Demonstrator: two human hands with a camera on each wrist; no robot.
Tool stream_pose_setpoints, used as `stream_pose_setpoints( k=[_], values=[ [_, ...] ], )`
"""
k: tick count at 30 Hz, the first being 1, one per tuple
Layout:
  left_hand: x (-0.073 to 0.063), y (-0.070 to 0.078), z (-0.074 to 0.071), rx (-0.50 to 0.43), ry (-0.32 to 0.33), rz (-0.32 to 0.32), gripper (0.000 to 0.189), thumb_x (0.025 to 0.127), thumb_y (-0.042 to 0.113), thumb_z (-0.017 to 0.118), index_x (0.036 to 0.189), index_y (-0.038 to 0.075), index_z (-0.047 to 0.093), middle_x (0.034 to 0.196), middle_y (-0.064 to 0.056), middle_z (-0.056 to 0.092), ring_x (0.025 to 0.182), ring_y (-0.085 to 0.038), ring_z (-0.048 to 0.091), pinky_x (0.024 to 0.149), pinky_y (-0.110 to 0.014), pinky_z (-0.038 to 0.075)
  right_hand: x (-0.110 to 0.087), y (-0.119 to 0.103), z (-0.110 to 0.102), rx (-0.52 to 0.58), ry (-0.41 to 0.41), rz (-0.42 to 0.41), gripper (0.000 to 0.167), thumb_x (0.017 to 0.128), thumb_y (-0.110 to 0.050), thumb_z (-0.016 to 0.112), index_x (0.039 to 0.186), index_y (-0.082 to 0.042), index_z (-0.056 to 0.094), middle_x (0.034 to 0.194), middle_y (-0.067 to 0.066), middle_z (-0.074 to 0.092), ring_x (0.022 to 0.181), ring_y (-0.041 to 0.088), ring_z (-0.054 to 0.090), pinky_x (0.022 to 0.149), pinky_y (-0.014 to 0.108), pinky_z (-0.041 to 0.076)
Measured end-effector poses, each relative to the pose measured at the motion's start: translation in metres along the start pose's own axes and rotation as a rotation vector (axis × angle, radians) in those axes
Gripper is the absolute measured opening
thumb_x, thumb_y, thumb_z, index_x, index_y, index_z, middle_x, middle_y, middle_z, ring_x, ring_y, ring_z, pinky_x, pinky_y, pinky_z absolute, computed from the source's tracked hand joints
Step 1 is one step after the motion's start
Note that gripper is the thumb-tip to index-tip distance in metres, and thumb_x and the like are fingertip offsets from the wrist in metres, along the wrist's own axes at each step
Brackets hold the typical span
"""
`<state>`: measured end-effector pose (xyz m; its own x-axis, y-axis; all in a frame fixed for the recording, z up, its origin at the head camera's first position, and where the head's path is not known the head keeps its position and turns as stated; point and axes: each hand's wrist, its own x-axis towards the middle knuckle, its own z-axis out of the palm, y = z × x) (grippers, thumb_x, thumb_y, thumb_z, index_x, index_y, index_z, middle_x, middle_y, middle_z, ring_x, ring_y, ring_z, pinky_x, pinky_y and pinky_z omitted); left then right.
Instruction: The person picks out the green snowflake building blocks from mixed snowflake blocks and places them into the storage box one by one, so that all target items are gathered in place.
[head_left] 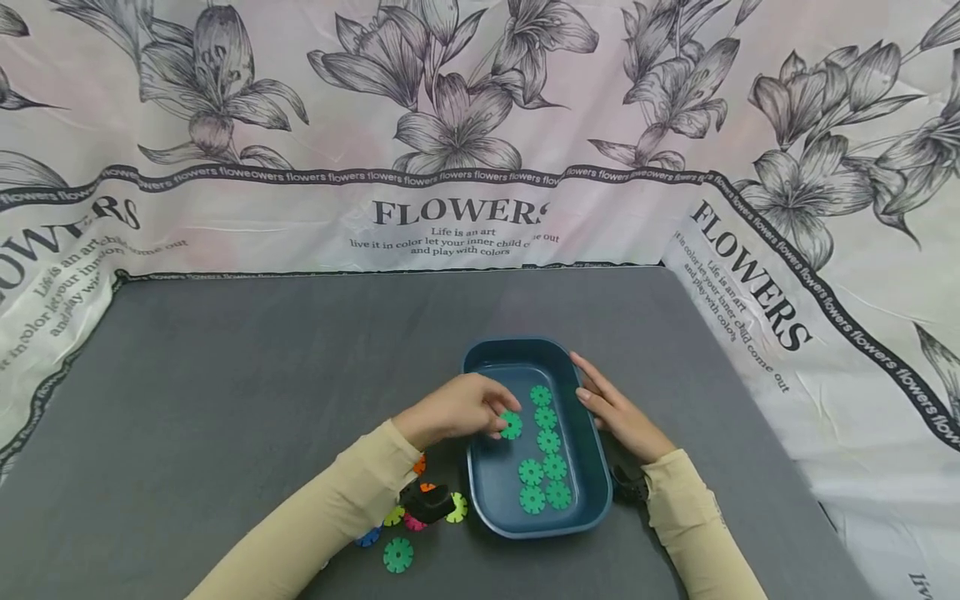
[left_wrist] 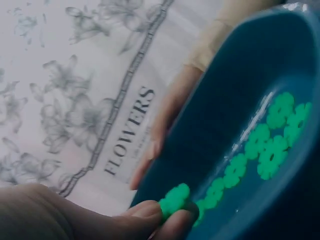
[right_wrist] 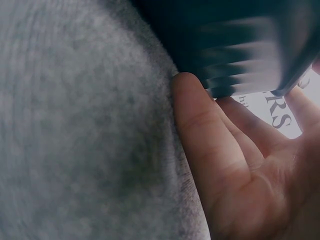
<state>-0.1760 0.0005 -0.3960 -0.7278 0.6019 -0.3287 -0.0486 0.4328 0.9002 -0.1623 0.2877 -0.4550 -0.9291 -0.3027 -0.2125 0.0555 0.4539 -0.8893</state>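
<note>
My left hand [head_left: 467, 408] is over the left side of a blue rectangular tray [head_left: 480, 500]. Its thumb and fingers pinch a green flower-shaped disc [left_wrist: 175, 199] with notched edges. Several more green discs [head_left: 554, 466] lie on the tray floor in two uneven columns, toward the right. My right hand [head_left: 622, 417] rests along the tray's right side, its fingers extended against the outer wall. In the right wrist view a fingertip [right_wrist: 187, 87] meets the bottom edge of that wall.
Left of the tray, partly hidden by the left wrist, lie loose discs: a yellow disc [head_left: 457, 507], a blue disc [head_left: 368, 537], a green disc [head_left: 398, 555], and pink and orange ones. Grey cloth [head_left: 262, 375] covers the table; a flower-printed sheet [head_left: 300, 225] hangs behind.
</note>
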Motion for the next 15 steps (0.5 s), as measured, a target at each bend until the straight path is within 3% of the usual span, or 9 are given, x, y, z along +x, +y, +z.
stream_pose_setpoints(
  k=[6, 10, 15],
  values=[
    [0.019, 0.007, 0.009, 0.105, -0.036, -0.042, 0.029, 0.086, -0.007, 0.062, 0.114, -0.001, 0.068, 0.077, -0.006, 0.062, 0.072, -0.021, 0.068, 0.072, -0.034, 0.057, 0.0, 0.0, 0.0, -0.004, 0.001, 0.018, 0.053, 0.101, -0.044, 0.042, 0.147, -0.053, 0.016, 0.159, 0.01, 0.014, 0.142, 0.041, 0.022, 0.098, 0.064, 0.037],
    [0.026, 0.01, 0.017, 0.212, -0.045, -0.051, 0.031, 0.084, -0.008, 0.062, 0.112, -0.001, 0.069, 0.064, -0.004, 0.054, 0.065, -0.022, 0.065, 0.061, -0.028, 0.052, -0.001, 0.001, 0.0, -0.002, -0.002, 0.021, 0.053, 0.101, -0.044, 0.042, 0.147, -0.053, 0.016, 0.159, 0.01, 0.014, 0.142, 0.04, 0.021, 0.098, 0.065, 0.035],
    [0.029, 0.012, 0.025, 0.342, -0.056, -0.064, 0.032, 0.081, -0.009, 0.064, 0.11, 0.002, 0.072, 0.078, -0.003, 0.058, 0.05, -0.01, 0.04, 0.05, -0.022, 0.035, 0.001, 0.0, 0.0, -0.011, 0.002, 0.011, 0.053, 0.101, -0.044, 0.041, 0.147, -0.053, 0.016, 0.159, 0.01, 0.014, 0.142, 0.041, 0.021, 0.098, 0.067, 0.035]
  ],
)
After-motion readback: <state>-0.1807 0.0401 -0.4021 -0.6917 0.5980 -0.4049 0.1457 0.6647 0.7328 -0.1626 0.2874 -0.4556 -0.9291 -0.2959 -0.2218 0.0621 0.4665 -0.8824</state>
